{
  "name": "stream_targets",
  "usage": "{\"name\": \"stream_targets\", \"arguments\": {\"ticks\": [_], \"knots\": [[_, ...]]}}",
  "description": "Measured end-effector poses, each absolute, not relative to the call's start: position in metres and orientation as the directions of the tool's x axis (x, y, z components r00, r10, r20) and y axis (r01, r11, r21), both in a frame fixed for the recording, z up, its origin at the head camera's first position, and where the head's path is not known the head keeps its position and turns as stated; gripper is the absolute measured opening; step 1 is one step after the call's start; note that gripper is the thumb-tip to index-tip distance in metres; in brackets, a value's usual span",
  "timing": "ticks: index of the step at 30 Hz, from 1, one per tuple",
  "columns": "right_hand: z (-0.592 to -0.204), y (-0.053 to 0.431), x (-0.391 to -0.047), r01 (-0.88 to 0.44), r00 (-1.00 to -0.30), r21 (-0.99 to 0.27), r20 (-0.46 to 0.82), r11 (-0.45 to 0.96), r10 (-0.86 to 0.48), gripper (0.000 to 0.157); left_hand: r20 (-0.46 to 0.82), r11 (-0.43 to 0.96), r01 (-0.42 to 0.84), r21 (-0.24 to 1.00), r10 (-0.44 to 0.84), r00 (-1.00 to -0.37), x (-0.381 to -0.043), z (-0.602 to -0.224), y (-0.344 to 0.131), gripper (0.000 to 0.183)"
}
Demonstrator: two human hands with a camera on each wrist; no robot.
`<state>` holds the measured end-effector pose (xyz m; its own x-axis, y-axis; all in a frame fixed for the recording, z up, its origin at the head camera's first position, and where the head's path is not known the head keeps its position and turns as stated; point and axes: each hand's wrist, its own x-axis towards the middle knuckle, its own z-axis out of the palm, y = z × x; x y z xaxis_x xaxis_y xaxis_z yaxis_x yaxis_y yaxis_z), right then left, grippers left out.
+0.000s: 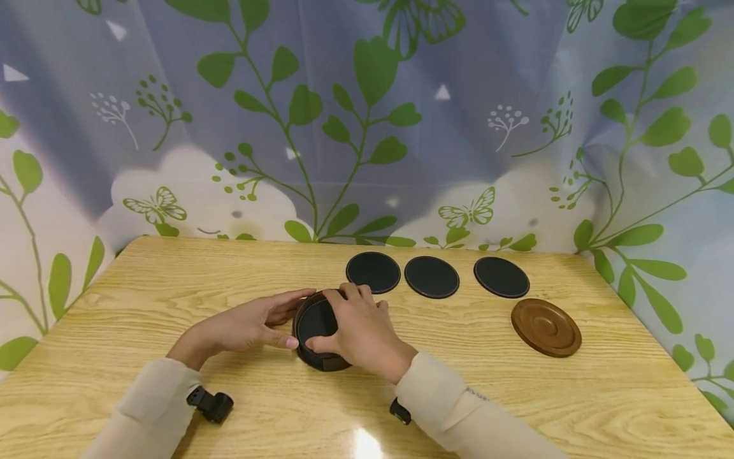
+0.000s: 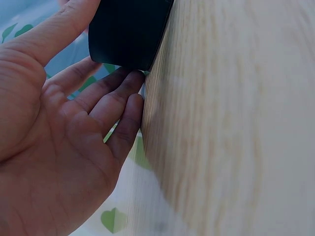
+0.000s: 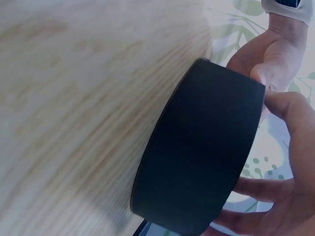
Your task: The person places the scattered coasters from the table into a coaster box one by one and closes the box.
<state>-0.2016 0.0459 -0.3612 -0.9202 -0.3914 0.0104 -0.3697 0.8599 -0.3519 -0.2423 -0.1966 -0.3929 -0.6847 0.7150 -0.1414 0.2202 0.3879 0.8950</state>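
A round black coaster holder [image 1: 323, 364] stands on the table, with a black coaster [image 1: 318, 320] showing inside its rim. My left hand [image 1: 252, 325] cups the holder's left side, thumb at the near edge and fingers toward the far edge. From above, my right hand [image 1: 361, 328] spans the holder, its thumb over the coaster and its fingers across the far right rim. The right wrist view shows the holder's smooth outer wall [image 3: 197, 147] with fingertips at the rim. In the left wrist view, fingertips sit against the dark wall [image 2: 128, 34] near the tabletop.
Three flat black coasters, the left one [image 1: 373, 271], middle one [image 1: 432, 277] and right one [image 1: 501, 277], lie in a row behind. A brown wooden round coaster [image 1: 546, 327] lies at right. A leaf-patterned curtain [image 1: 367, 127] hangs behind the wooden table [image 1: 258, 414].
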Motion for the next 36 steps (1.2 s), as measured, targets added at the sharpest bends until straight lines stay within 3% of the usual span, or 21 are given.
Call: {"name": "stream_targets", "arguments": {"ticks": [21,36], "knots": [[-0.355,0.105,-0.214,-0.305,-0.941,-0.578,0.062,0.756,-0.332,0.077,-0.133,0.362,0.209,0.909,0.725,-0.676,-0.244,-0.395,-0.198,0.094],[-0.344,0.199,-0.235,-0.261,-0.959,-0.519,0.042,0.814,-0.281,0.081,-0.131,0.376,0.222,0.9,0.717,-0.684,-0.244,-0.395,-0.197,0.093]]}}
